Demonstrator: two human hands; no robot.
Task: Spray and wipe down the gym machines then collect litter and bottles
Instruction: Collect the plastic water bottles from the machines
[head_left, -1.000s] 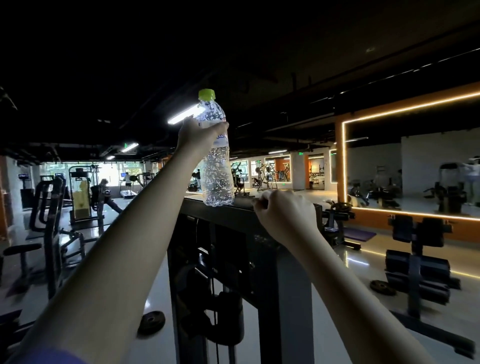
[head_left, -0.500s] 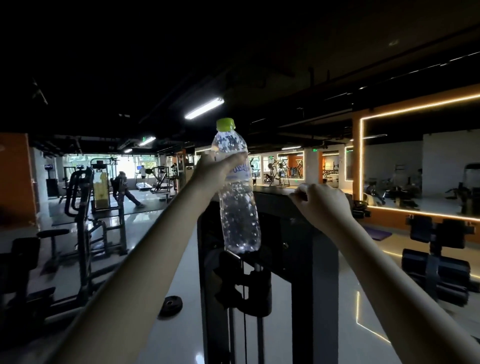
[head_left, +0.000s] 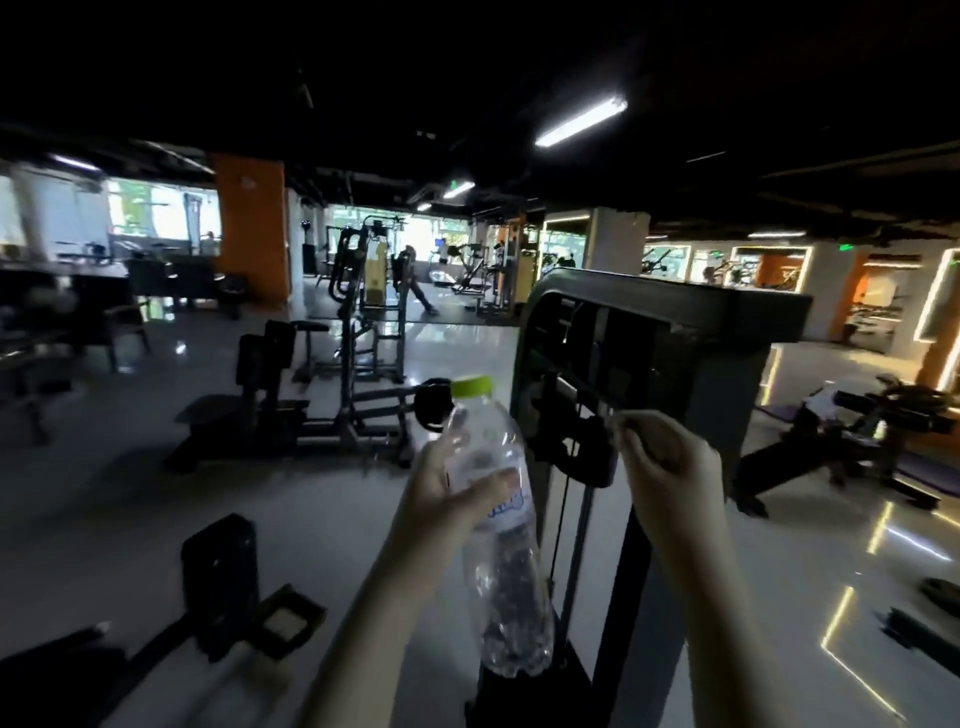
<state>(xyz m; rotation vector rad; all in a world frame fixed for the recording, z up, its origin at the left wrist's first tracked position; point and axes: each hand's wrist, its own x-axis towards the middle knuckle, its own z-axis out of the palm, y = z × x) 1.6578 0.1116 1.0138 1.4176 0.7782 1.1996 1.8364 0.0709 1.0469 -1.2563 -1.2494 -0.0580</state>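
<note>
Glossy pale floor (head_left: 130, 499) carries a black weight machine (head_left: 649, 364), benches and a loose plate (head_left: 940, 590)

Dim gym, weight machines (head_left: 358, 332), bench (head_left: 852, 431), glossy floor (head_left: 130, 467)

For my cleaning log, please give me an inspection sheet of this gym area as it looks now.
Surface: glossy floor, reflecting lights.
Job's things: clear plastic bottle with green cap, held upright; dark weight machine right behind it.
Clutter: weight plate lying on floor at right.
Grips: left hand closed around bottle; right hand curled, pinching something too small to identify.
Cables: machine cable running down inside the frame.
Surroundings: dim hall, ceiling lamp, orange pillar, distant person.
</note>
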